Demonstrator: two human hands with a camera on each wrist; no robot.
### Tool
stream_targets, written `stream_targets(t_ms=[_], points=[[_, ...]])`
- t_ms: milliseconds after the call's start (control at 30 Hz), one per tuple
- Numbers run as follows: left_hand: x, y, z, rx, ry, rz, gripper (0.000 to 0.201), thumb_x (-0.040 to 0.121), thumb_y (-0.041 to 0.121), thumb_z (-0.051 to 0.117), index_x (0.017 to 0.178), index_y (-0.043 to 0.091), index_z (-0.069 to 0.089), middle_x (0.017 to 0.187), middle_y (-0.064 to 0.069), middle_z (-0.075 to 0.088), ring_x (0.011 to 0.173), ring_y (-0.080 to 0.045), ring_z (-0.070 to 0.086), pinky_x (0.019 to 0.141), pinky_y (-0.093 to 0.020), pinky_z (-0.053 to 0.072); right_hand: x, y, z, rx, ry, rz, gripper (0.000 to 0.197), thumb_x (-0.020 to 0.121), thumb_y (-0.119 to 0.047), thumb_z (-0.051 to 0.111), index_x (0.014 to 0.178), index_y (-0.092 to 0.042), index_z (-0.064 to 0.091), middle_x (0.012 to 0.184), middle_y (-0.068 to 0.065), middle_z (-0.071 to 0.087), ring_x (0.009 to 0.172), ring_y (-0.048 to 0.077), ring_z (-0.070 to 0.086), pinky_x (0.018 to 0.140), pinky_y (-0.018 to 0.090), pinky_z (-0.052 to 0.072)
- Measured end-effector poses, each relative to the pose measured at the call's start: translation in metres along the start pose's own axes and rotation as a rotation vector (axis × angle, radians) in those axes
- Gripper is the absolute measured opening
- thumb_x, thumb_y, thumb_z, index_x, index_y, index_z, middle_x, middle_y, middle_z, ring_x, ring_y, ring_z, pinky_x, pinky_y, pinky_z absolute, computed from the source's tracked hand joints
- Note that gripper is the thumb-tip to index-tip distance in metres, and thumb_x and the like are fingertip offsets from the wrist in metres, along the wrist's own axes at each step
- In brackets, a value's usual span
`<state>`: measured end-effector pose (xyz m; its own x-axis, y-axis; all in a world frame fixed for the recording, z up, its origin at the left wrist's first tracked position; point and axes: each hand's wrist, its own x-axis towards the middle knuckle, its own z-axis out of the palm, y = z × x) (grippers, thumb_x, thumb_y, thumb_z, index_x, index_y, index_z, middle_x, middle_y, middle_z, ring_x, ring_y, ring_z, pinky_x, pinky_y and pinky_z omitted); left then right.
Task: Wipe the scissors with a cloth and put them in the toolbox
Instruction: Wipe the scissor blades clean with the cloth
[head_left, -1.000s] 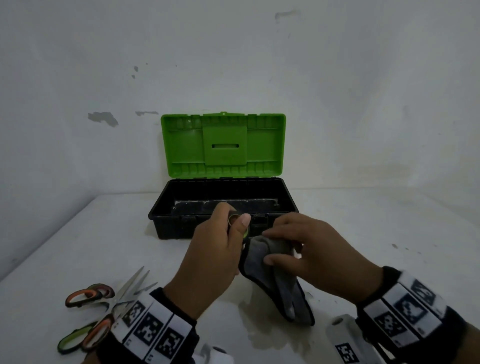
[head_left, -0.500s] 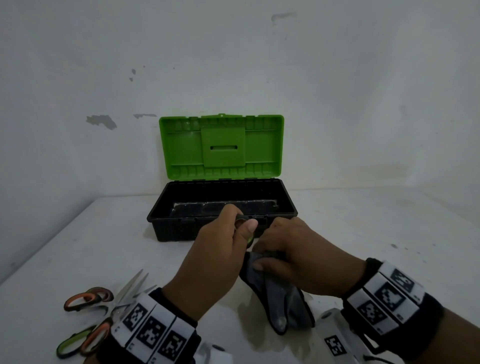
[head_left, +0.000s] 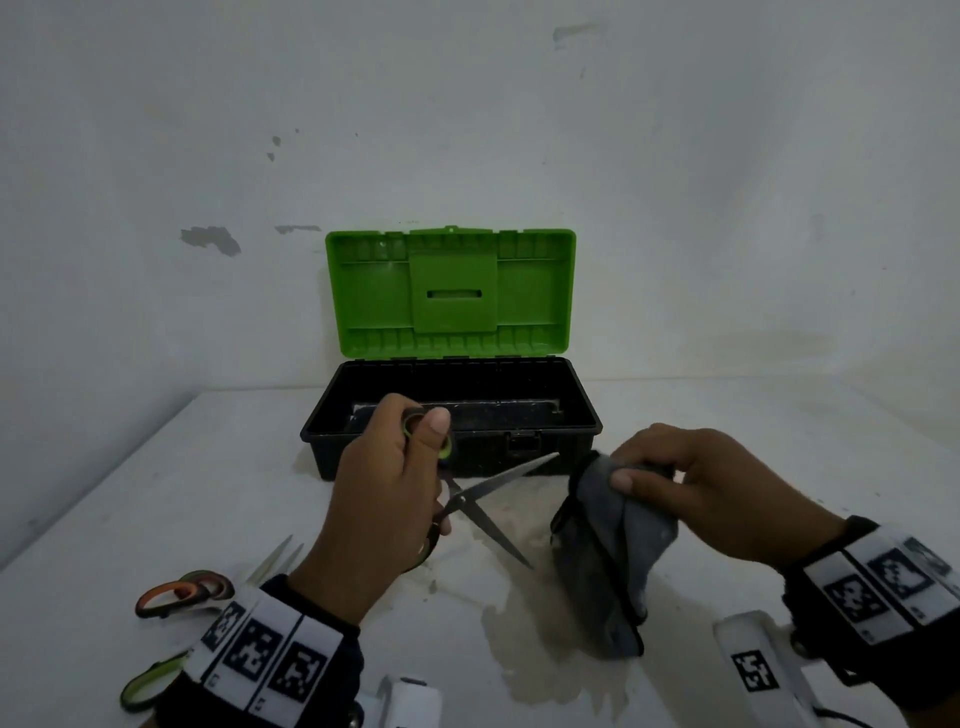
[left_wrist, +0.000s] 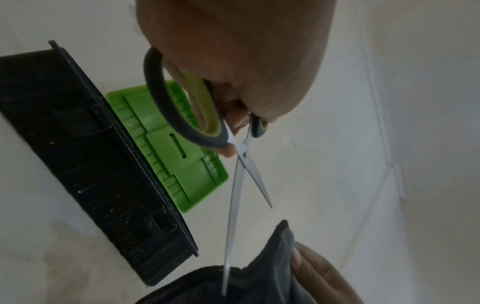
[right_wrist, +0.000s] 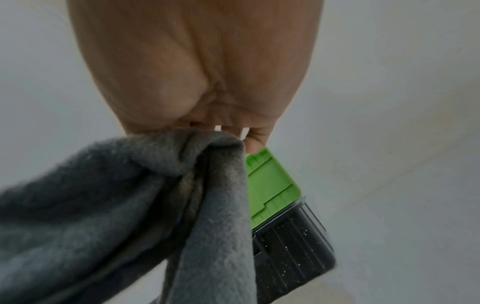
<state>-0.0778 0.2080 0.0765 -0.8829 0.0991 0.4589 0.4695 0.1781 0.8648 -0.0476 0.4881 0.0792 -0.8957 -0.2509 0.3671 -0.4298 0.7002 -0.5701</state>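
Note:
My left hand grips the grey-and-green handles of a pair of scissors, whose blades stand spread apart above the table. The left wrist view shows the same scissors with fingers through the loops. To the right, my right hand pinches a grey cloth that hangs down to the table, apart from the blades. In the right wrist view the cloth bunches under the fingertips. The toolbox, black with an upright green lid, stands open behind both hands.
Two more pairs of scissors lie at the near left: orange-handled scissors and green-handled scissors, partly hidden by my left wrist. A wet patch marks the white table. Walls close in behind and at the left.
My right hand has pulled the cloth off the scissors and moved right. The blades, earlier hidden in the cloth, now show bare and spread apart. The left hand stayed near the toolbox front.

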Motion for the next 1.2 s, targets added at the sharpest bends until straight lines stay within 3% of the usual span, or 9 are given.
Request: stream_targets(t_ms=[200,367,467,600,733,800,867,1067,1200], points=[[-0.002,-0.003,0.012,-0.265,0.129,-0.207,0.032,0.102,0.034,0.043,0.083,0.009,0.047,0.049,0.001,0.032,0.044,-0.018,0.034,0.047,-0.037,0.052,-0.004,-0.002,0.017,0.537,0.179,0.206,0.025,0.091,-0.025,0.059,0.093,-0.010,0.079,0.095,0.008,0.078,0.090,0.020,0.072,0.076,0.028,0.055],[-0.005,-0.005,0.027,-0.281,0.167,-0.242,0.031,0.102,0.035,0.044,0.084,0.009,0.048,0.046,0.004,0.036,0.042,-0.014,0.037,0.048,-0.035,0.053,0.000,-0.010,0.041,0.768,0.219,0.261,0.033,0.088,-0.031,0.060,0.096,-0.003,0.076,0.099,0.025,0.073,0.092,0.035,0.068,0.083,0.045,0.052],[-0.006,-0.010,0.031,-0.241,0.192,-0.244,0.033,0.101,0.038,0.043,0.085,0.009,0.049,0.046,0.003,0.038,0.043,-0.014,0.041,0.048,-0.035,0.054,0.000,-0.020,0.046,0.666,0.199,0.202,0.026,0.091,-0.029,0.060,0.095,-0.010,0.078,0.096,0.013,0.077,0.094,0.033,0.071,0.082,0.044,0.056],[-0.006,-0.018,0.036,-0.199,0.228,-0.235,0.033,0.100,0.043,0.045,0.080,0.017,0.050,0.047,0.006,0.041,0.047,-0.018,0.043,0.049,-0.047,0.054,0.000,-0.042,0.050,0.436,0.093,0.106,0.020,0.095,-0.019,0.062,0.095,-0.025,0.081,0.092,-0.011,0.078,0.090,0.006,0.072,0.080,0.021,0.055],[-0.005,-0.020,0.040,-0.159,0.277,-0.184,0.033,0.098,0.046,0.044,0.077,0.020,0.049,0.052,0.008,0.043,0.048,-0.015,0.044,0.048,-0.033,0.044,-0.001,-0.053,0.055,0.329,0.066,0.056,0.028,0.096,-0.032,0.059,0.088,-0.014,0.080,0.081,-0.005,0.076,0.084,0.011,0.072,0.083,0.027,0.056],[-0.005,-0.018,0.040,-0.180,0.265,-0.180,0.033,0.098,0.046,0.045,0.077,0.021,0.049,0.053,0.008,0.043,0.049,-0.015,0.043,0.047,-0.036,0.046,0.000,-0.053,0.056,0.278,0.100,0.058,0.012,0.091,-0.023,0.069,0.096,-0.025,0.080,0.094,-0.016,0.076,0.092,-0.001,0.070,0.084,0.016,0.054],[-0.005,-0.016,0.040,-0.198,0.242,-0.177,0.032,0.098,0.045,0.045,0.078,0.020,0.050,0.052,0.009,0.043,0.050,-0.015,0.042,0.047,-0.046,0.047,0.001,-0.052,0.058,0.206,0.126,0.082,0.021,0.081,-0.022,0.079,0.100,-0.032,0.078,0.099,-0.023,0.074,0.094,-0.009,0.066,0.082,0.010,0.052],[-0.003,-0.022,0.041,-0.160,0.239,-0.111,0.033,0.095,0.053,0.045,0.082,0.024,0.051,0.066,0.000,0.052,0.055,-0.017,0.046,0.054,-0.038,0.041,0.014,-0.057,0.061,0.154,0.071,0.119,0.003,0.081,-0.026,0.079,0.085,-0.026,0.079,0.079,-0.012,0.075,0.076,-0.002,0.068,0.067,0.012,0.052],[-0.002,-0.023,0.040,-0.177,0.252,-0.122,0.030,0.097,0.048,0.046,0.081,0.023,0.051,0.065,0.002,0.051,0.053,-0.015,0.044,0.054,-0.037,0.040,0.019,-0.057,0.065,0.149,0.011,0.170,0.012,0.087,-0.029,0.073,0.081,-0.020,0.078,0.076,-0.005,0.075,0.070,0.005,0.068,0.065,0.019,0.054]])
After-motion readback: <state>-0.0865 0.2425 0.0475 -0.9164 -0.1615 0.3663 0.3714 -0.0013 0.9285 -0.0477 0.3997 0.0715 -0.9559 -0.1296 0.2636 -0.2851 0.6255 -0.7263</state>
